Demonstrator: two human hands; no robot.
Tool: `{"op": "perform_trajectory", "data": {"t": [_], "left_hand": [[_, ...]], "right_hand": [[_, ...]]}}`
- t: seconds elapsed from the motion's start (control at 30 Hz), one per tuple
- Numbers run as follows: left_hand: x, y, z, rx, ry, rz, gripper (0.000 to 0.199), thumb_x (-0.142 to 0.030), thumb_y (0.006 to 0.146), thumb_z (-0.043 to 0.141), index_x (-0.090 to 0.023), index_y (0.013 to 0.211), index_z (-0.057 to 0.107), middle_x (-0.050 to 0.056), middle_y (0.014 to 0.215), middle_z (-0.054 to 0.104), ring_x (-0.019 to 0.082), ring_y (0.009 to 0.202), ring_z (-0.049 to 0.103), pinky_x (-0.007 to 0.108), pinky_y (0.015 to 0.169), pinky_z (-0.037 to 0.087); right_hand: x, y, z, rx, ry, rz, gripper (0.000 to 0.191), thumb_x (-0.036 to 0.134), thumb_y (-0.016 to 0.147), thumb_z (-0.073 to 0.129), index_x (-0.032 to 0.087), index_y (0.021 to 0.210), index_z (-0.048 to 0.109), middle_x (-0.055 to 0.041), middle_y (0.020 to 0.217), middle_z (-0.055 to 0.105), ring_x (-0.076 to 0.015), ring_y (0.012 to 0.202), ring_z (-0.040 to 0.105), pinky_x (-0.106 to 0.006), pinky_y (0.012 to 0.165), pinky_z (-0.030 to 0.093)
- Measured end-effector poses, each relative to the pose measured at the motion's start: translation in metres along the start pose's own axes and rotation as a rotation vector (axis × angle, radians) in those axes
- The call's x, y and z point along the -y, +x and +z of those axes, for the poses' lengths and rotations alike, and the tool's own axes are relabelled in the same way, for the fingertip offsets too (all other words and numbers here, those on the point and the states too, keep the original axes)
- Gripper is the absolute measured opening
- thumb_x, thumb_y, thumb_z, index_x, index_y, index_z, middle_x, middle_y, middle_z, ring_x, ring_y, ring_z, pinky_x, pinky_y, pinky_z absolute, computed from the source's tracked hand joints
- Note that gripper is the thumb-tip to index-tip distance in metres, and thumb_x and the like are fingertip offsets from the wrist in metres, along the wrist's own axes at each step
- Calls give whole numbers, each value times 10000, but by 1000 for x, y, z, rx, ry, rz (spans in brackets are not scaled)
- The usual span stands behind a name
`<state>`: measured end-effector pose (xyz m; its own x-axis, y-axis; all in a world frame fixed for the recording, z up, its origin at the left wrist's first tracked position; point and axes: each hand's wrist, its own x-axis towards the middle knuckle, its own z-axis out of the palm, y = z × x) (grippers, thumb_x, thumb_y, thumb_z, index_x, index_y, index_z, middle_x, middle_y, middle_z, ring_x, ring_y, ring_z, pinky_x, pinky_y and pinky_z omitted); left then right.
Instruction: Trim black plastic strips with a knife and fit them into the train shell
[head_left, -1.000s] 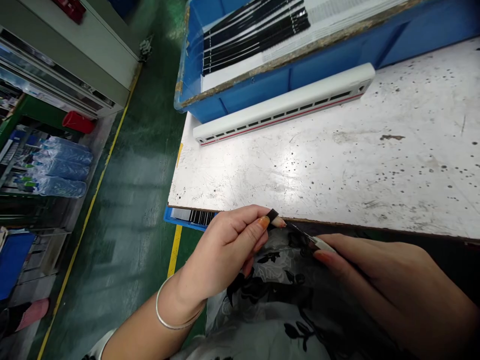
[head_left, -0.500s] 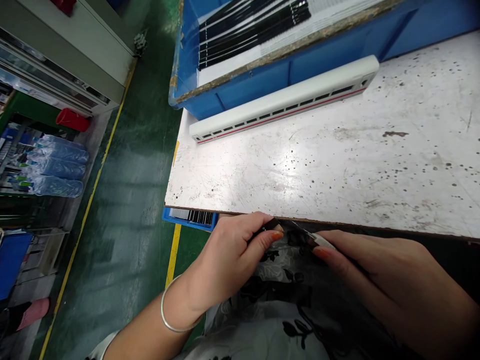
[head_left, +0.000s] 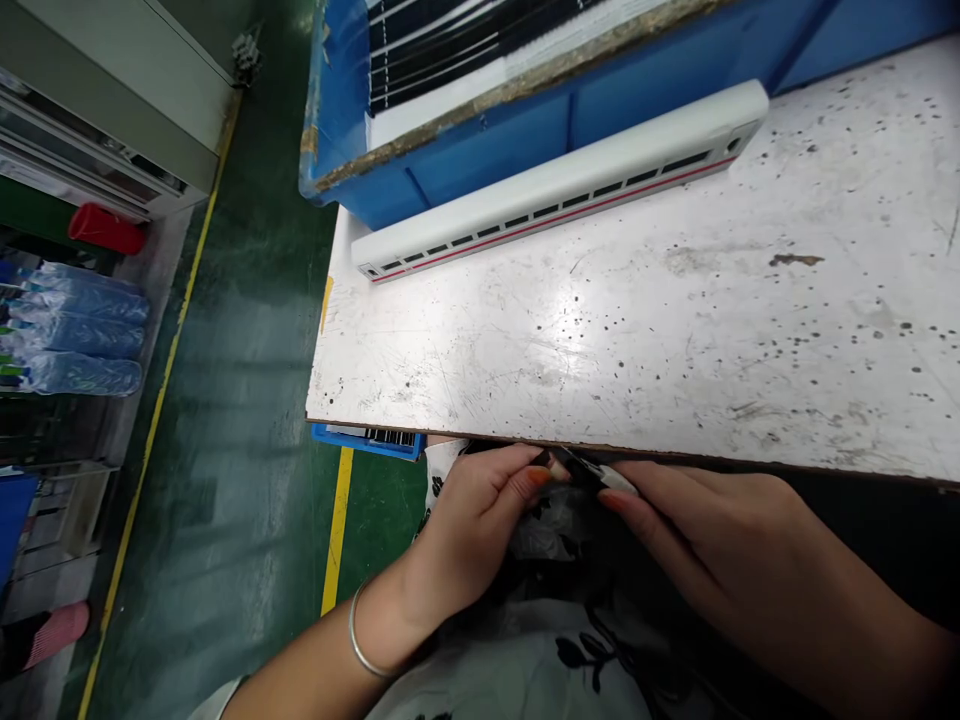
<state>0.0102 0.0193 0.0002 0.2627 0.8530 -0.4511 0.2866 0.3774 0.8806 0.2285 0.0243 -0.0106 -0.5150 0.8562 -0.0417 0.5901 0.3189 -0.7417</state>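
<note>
My left hand point(head_left: 480, 520), with a bracelet at the wrist, is closed in a pinch on a small dark piece just below the table's front edge. My right hand point(head_left: 720, 540) grips a thin tool with a pale handle point(head_left: 619, 479), its dark tip pointing toward my left fingertips. Both hands are close together above my patterned clothing. On the white table point(head_left: 600, 340) a long white model train car point(head_left: 555, 190), with dark windows and a red stripe, lies along the blue bin.
A blue bin point(head_left: 495, 150) holding dark strips stands at the table's back. Another blue box point(head_left: 367, 440) shows below the table's left corner. At the left are a green floor with yellow lines, a red bucket point(head_left: 107, 229) and wrapped bottles point(head_left: 82, 330).
The view has shifted slightly. My right hand has come a little nearer my left, and the tool's tip is now closer to the left fingertips.
</note>
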Motion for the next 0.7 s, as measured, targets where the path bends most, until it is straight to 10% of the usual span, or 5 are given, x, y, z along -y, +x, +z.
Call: {"op": "perform_trajectory", "data": {"t": [0.7], "left_hand": [[20,2,8,-88,-185,-33,353,-338,1014,504,-166,706,526,-39,657,428,101,609,316,242,583,294]], "right_hand": [[4,13,5,5,-183,-109,400,306,1095,338,215,807,601,-15,642,581,-220,494,593,-355,459,427]]}}
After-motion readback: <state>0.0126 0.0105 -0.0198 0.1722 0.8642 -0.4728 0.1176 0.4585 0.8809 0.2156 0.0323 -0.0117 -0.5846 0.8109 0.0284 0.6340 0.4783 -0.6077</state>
